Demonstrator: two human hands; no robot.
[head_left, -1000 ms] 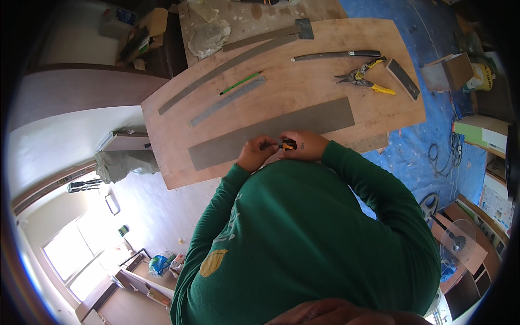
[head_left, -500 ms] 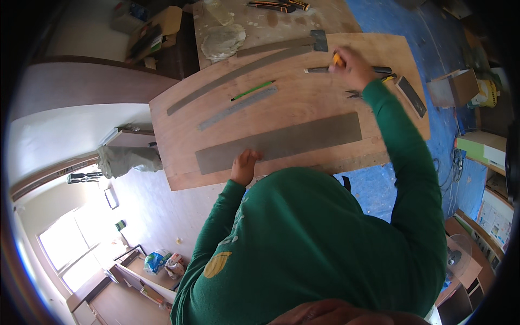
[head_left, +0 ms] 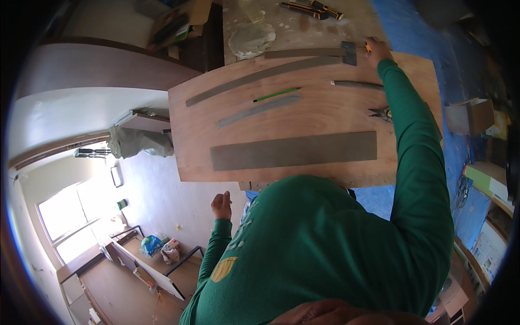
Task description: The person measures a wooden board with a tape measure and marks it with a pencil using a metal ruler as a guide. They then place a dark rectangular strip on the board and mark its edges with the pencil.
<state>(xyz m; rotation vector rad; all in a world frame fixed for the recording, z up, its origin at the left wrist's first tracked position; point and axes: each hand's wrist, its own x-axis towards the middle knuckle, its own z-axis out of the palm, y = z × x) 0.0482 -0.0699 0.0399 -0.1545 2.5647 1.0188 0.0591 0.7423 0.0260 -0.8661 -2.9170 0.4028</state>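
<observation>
My right hand [head_left: 377,51] is closed on a small yellow-and-black tool [head_left: 368,47] at the board's far right, beside a dark square piece [head_left: 349,52]. My left hand [head_left: 221,203] hangs off the near edge with fingers curled; any contents are unclear. On the plywood board [head_left: 200,162] lie a wide grey strip [head_left: 293,150], narrow strips [head_left: 261,74], a steel ruler [head_left: 258,109], a green pencil [head_left: 277,94], a long dark blade [head_left: 355,84] and yellow-handled snips [head_left: 382,112], partly hidden by my arm.
Behind is a stained worktop [head_left: 292,38] with black-and-orange tools [head_left: 311,10] and crumpled plastic [head_left: 252,38]. Open boxes [head_left: 468,116] and blue sheeting [head_left: 403,51] lie right. A cabinet wall [head_left: 97,65] and draped plastic [head_left: 138,141] stand left.
My right hand has moved from beside my left, near the front edge, to the far right with the tool. My left hand has withdrawn off the board, down and left.
</observation>
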